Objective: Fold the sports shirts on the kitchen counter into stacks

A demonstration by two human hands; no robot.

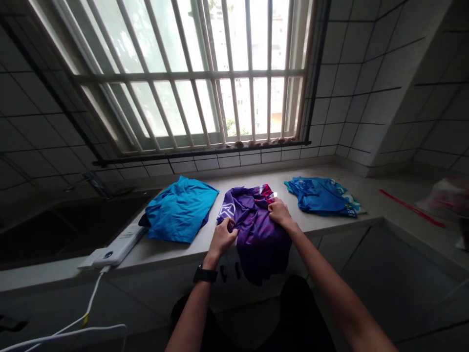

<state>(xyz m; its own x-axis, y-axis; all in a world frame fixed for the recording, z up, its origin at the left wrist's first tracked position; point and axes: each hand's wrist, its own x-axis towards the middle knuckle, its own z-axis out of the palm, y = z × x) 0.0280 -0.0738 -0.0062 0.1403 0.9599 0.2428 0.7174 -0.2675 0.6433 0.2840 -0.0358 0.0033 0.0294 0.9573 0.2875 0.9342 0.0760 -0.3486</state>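
A purple shirt [256, 230] with a white emblem and red patches lies crumpled on the counter, its lower part hanging over the front edge. My left hand [223, 236], with a black band on the wrist, pinches the shirt's left side below the emblem. On the opposite side, my right hand [280, 212] is closed on the cloth close to the red and white part. Left of the shirt rests a bright blue folded garment [183, 208]. Several darker blue garments [322, 196] lie in a flat pile to the right.
A white power strip [119, 247] with a cable sits at the counter's left, beside a dark sink [73, 220]. A red strip [410, 208] and a clear plastic bag [447, 198] lie far right. Behind the counter [256, 175] is a barred window [205, 73].
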